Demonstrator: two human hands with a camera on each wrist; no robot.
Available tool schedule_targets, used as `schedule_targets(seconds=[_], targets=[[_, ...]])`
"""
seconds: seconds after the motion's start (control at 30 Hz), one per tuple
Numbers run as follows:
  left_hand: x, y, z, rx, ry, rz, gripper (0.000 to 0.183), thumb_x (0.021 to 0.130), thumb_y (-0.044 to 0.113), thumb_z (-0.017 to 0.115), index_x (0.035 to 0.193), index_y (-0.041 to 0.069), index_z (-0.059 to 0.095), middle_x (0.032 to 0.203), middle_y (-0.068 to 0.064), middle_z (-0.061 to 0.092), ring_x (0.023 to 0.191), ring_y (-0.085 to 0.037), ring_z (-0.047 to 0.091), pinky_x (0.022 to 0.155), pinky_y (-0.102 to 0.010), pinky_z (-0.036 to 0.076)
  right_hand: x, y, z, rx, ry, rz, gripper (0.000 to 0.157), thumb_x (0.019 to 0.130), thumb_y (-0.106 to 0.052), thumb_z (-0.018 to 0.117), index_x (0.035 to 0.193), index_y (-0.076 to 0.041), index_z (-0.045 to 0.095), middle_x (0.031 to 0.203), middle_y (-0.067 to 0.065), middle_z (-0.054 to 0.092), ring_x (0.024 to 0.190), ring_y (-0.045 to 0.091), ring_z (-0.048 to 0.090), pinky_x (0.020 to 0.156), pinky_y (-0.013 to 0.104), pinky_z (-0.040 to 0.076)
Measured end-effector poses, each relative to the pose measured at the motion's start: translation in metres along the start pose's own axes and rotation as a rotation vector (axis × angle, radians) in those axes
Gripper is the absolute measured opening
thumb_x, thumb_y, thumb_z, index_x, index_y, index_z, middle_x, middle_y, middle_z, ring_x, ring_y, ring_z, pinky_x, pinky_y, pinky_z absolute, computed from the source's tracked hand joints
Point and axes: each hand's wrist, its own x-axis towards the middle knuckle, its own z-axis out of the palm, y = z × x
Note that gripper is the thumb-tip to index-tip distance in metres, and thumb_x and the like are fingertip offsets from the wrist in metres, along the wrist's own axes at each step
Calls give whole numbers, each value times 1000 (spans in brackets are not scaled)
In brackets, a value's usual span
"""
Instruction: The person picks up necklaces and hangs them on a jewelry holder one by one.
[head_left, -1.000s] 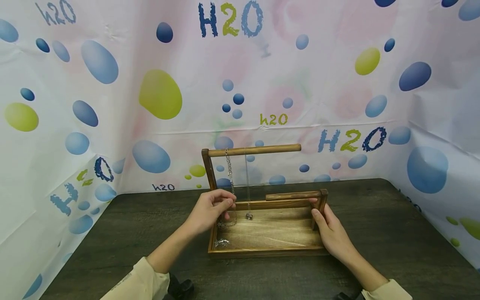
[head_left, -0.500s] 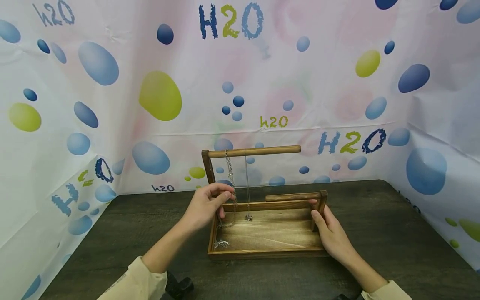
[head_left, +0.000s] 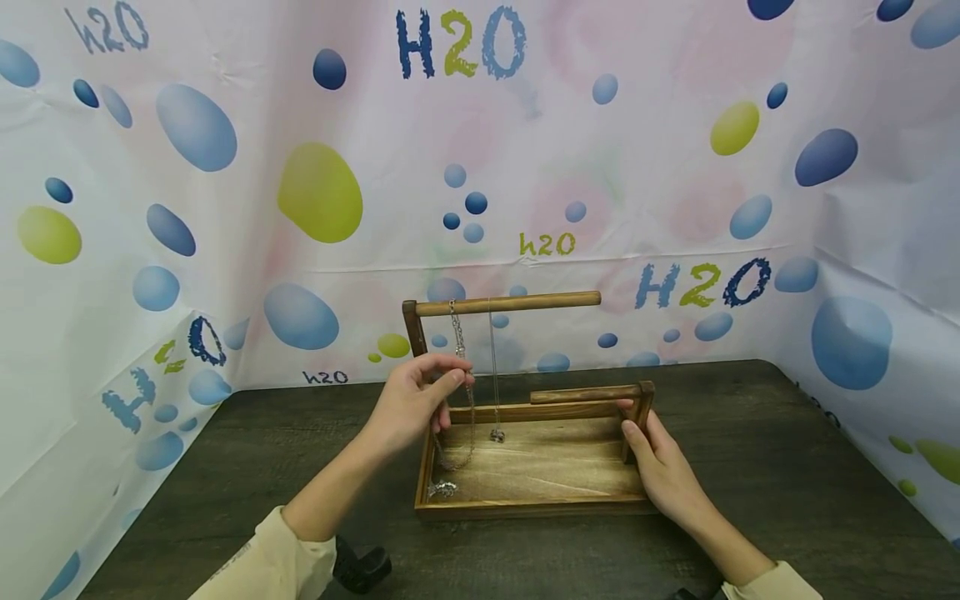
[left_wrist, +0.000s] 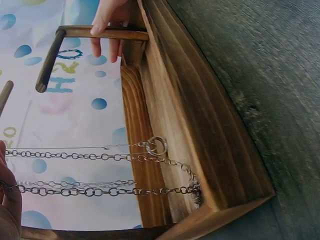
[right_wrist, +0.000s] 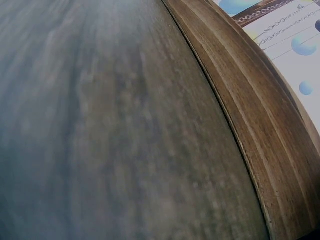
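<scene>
Silver chain (left_wrist: 90, 192) hangs in a loop (fingertip-pinched) below the left hand (head_left: 414, 395)

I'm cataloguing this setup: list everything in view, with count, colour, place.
Table: 1, dark, foreground
Tray: 1, brown wood, on table
Tall bar: 1, brown, supported at tray's left end
Low bar: 1, brown, supported at tray's right end
Linked chain: count unclear, silver, hanging from tall bar
Pendant necklace: 1, silver, hanging from tall bar
Jewellery: count unclear, silver, tray's near-left corner
Backdrop: 1, white with spots, behind table
Gear: 2 parts, black, bottom edge
Sleeves: 2, cream, bottom edge
Left hand: 1, bare, pinching linked chain
Right hand: 1, bare, gripping right post
</scene>
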Motion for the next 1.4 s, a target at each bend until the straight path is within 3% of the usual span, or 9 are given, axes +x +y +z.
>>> schedule_targets(seconds=[0.23, 0.47, 0.67, 0.97, 1.13, 1.4], targets=[[2, 10, -1, -5, 3, 22, 23, 104, 18, 59, 122, 9, 69, 108, -8, 72, 50, -31, 58, 42, -33, 48, 0, 0, 0, -4, 5, -6, 40, 111, -23, 38, 151, -14, 42, 153, 19, 41, 138, 41, 40, 100, 56, 40], [7, 18, 0, -17, -1, 75, 23, 104, 18, 59, 122, 6, 69, 110, -9, 72, 45, -25, 56, 38, -35, 44, -1, 0, 1, 4, 12, -10, 39, 111, -23, 39, 150, -14, 43, 152, 20, 42, 138, 42, 40, 100, 60, 40], [12, 25, 1, -45, -12, 91, 24, 104, 16, 59, 122, 4, 68, 114, -12, 71, 44, -20, 55, 38, -29, 42, -1, 0, 1, -4, 18, -15, 39, 111, -22, 39, 149, -14, 43, 152, 19, 43, 137, 40, 42, 100, 58, 40], [18, 35, 4, -72, -29, 124, 25, 104, 16, 58, 125, 5, 67, 116, -10, 71, 44, -22, 54, 38, -31, 43, 0, 1, 1, -10, 20, -20, 39, 111, -22, 39, 149, -15, 43, 150, 19, 45, 136, 40, 44, 100, 53, 41], [21, 41, 8, -89, -26, 151, 25, 103, 16, 59, 125, 6, 68, 117, -14, 69, 45, -25, 54, 39, -30, 42, 0, 2, 0, 6, 13, -14, 40, 111, -23, 39, 150, -15, 43, 151, 20, 44, 136, 40, 43, 100, 59, 39], [26, 50, 12, -69, -11, 178, 23, 102, 17, 62, 123, 10, 69, 117, -8, 70, 43, -25, 52, 38, -30, 42, 0, 4, 0, 10, 7, -13, 40, 111, -23, 39, 151, -16, 42, 151, 19, 44, 136, 39, 43, 100, 58, 40]])
